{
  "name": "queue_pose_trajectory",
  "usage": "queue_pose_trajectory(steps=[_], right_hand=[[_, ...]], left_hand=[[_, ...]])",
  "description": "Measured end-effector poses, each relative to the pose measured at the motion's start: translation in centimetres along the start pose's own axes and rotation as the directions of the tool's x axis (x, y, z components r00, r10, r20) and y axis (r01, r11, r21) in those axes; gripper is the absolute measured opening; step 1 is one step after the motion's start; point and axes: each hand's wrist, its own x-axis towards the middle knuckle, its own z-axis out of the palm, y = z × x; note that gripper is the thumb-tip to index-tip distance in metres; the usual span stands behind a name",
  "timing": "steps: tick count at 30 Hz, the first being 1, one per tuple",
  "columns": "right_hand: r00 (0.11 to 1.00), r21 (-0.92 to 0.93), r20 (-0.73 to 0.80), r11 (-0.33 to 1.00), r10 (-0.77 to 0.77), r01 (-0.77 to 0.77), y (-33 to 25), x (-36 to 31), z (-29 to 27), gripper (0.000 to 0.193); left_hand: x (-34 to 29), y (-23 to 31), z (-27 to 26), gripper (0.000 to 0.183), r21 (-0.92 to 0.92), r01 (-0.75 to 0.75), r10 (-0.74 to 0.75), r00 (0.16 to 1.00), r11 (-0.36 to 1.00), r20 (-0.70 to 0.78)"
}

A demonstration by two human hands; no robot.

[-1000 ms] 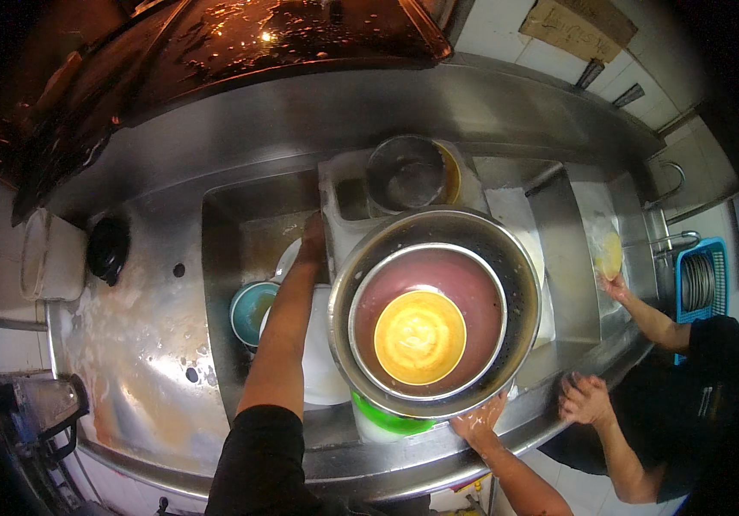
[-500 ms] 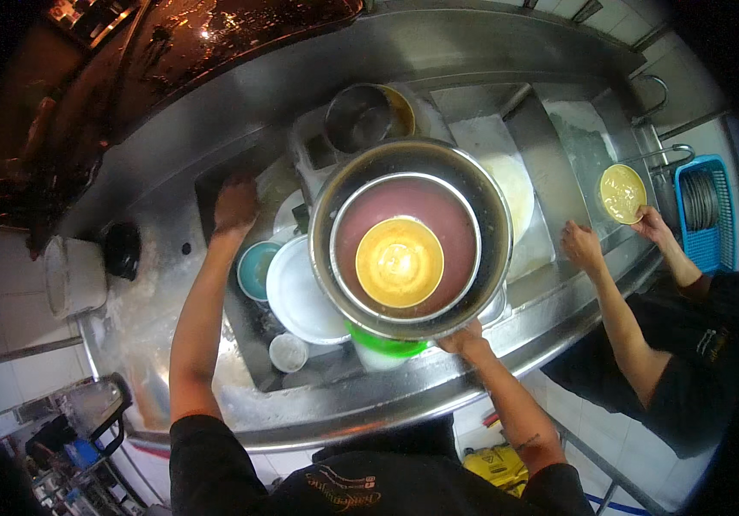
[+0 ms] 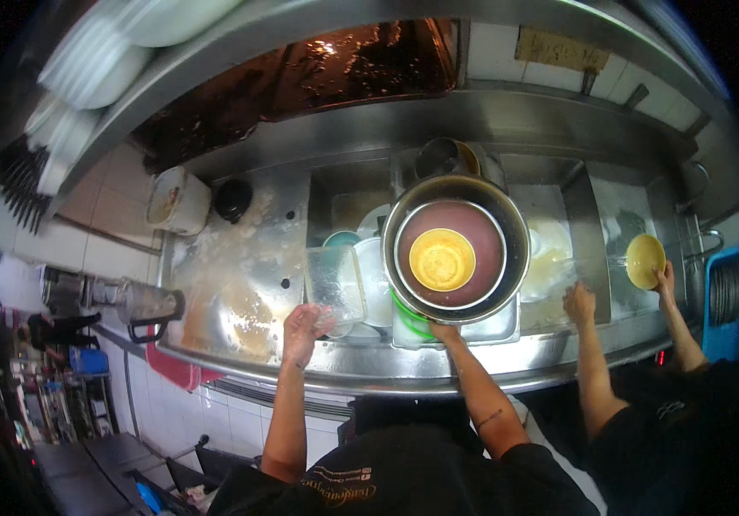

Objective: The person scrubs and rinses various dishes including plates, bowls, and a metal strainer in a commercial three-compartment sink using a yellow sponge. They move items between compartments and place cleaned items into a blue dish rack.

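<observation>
My left hand (image 3: 302, 331) grips the near edge of a clear rectangular plastic container or lid (image 3: 336, 282), held up over the left sink basin. Behind it are a white round dish (image 3: 371, 273) and a teal bowl (image 3: 341, 237). My right hand (image 3: 447, 333) is at the near rim of a large metal pot (image 3: 520, 249); its fingers are hidden beneath the pot. Inside the pot sits a metal bowl (image 3: 492, 258) with a reddish inside, and in that a yellow bowl (image 3: 443, 260). Something bright green (image 3: 410, 316) shows beside my right hand.
On the right a co-worker's hand (image 3: 666, 288) holds a yellow bowl (image 3: 645, 261) near a faucet; their other hand (image 3: 579, 303) is over the sink. A blue basket (image 3: 722, 297) stands far right. A white bucket (image 3: 178, 201) and black round item (image 3: 233, 199) are at the left.
My left hand has come out of the left basin toward me, bringing up the clear plastic piece. The view has shifted, showing more shelf and floor. My right hand stays by the pot.
</observation>
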Motion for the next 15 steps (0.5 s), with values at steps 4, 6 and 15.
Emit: queue_pose_trajectory(steps=[4, 6, 15], right_hand=[[0.986, -0.234, 0.154, 0.967, -0.066, 0.101, -2.9, -3.0, -6.1, 0.057], [0.978, -0.107, 0.190, 0.992, 0.090, -0.071, -3.8, -4.3, -11.4, 0.055], [0.976, 0.033, -0.120, 0.983, 0.183, -0.180, 0.3, -8.9, -27.0, 0.064]], left_hand=[[-5.8, -0.5, 0.6, 0.011, -0.066, -0.085, 0.082, 0.996, 0.994, -0.044], [-7.2, -0.5, 1.3, 0.012, -0.108, -0.117, 0.117, 0.993, 0.987, -0.003], [-8.6, 1.1, 3.9, 0.027, -0.086, -0.200, 0.209, 0.972, 0.976, 0.111]])
